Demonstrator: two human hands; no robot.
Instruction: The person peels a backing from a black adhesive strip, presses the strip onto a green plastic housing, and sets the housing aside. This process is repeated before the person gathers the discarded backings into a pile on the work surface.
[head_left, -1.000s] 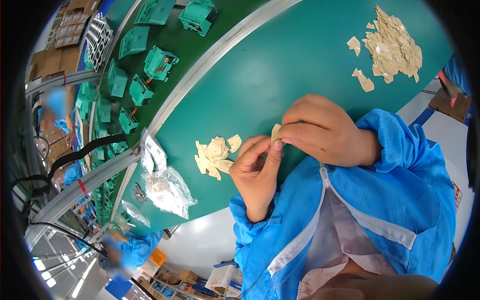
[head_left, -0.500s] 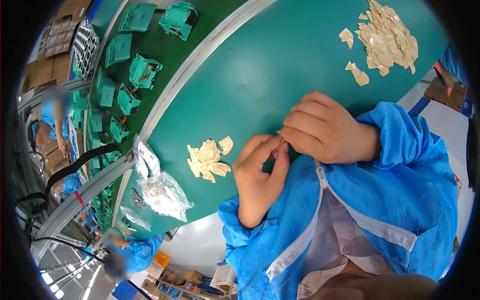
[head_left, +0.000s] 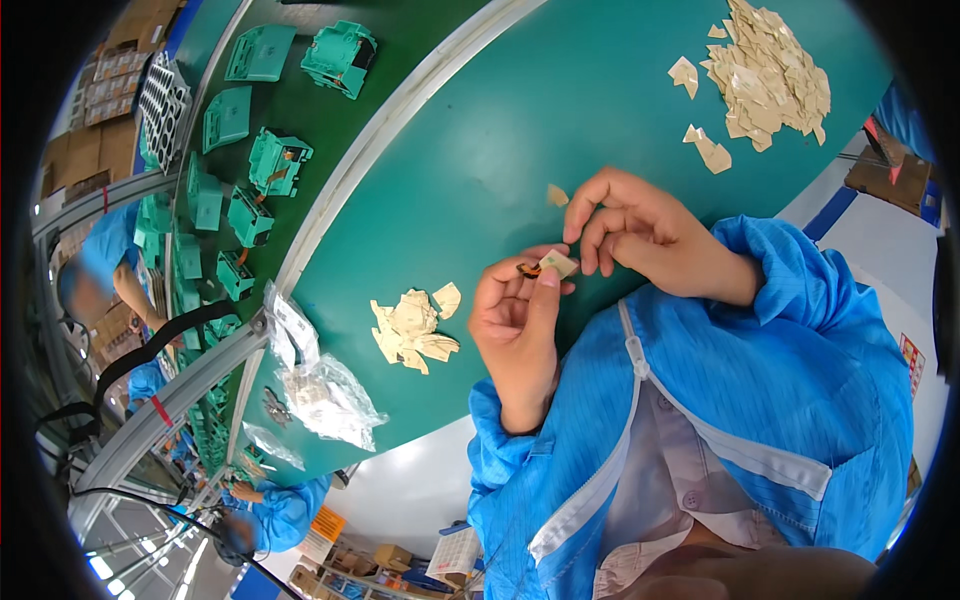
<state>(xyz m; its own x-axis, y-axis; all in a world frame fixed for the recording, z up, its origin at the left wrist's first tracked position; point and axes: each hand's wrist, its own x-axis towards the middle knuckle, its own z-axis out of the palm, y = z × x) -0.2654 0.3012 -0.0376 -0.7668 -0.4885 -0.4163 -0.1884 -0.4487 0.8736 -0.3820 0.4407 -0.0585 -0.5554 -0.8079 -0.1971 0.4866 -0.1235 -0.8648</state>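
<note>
My left hand [head_left: 520, 325] pinches a small flat part [head_left: 558, 263] between thumb and fingers. The part has a pale face, and a short black-and-orange flexible strip shows at its left end. My right hand [head_left: 650, 235] is just to the right, fingers curled but apart, with nothing visible in them. Beyond its fingertips, a loose beige paper scrap [head_left: 557, 195] shows against the green tabletop [head_left: 480, 130]. A small heap of beige scraps [head_left: 415, 325] lies left of my left hand. At the far right is a larger heap of similar scraps [head_left: 770, 80].
Past the metal rail [head_left: 385, 125], green plastic housings [head_left: 272, 160] stand in rows, some with orange strips. Clear plastic bags [head_left: 325, 390] lie at the table's left end. A metal post with black cable stands there too. Co-workers in blue [head_left: 285, 510] are at the left.
My hands have come apart; the right has moved up and opened its fingers. The part in my left hand is now exposed. A beige scrap now shows beyond my right fingertips.
</note>
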